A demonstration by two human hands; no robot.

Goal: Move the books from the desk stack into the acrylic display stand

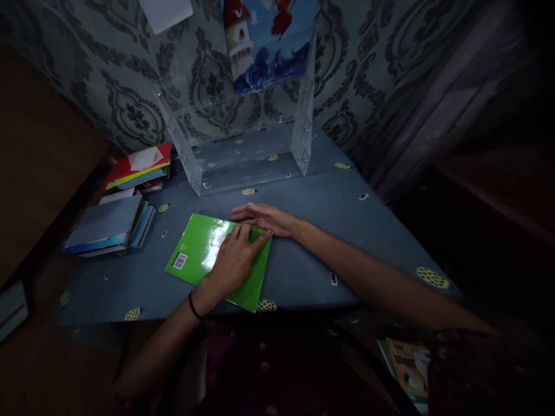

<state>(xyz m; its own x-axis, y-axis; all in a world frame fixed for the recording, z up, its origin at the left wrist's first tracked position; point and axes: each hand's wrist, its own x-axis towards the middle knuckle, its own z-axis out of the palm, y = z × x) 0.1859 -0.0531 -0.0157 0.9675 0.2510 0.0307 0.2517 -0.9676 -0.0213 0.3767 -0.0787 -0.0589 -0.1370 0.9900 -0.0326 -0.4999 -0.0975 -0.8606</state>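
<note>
A glossy green book [197, 242] lies closed and turned at an angle near the table's front edge, its barcode facing up at the lower left. My left hand [234, 260] rests on the cover with its fingers stretched toward the top right edge. Just beyond that edge, my right hand [273, 219] lies on its side with fingers extended, close to the fingertips of the left. Whether the right fingers press on the book's edge is partly hidden.
A clear acrylic rack [247, 167] stands at the back of the patterned blue table [312, 266]. To the left are a stack of books with a grey-blue cover [104, 222] and a pile topped in red [141, 164]. More books [407, 367] sit below the table at right.
</note>
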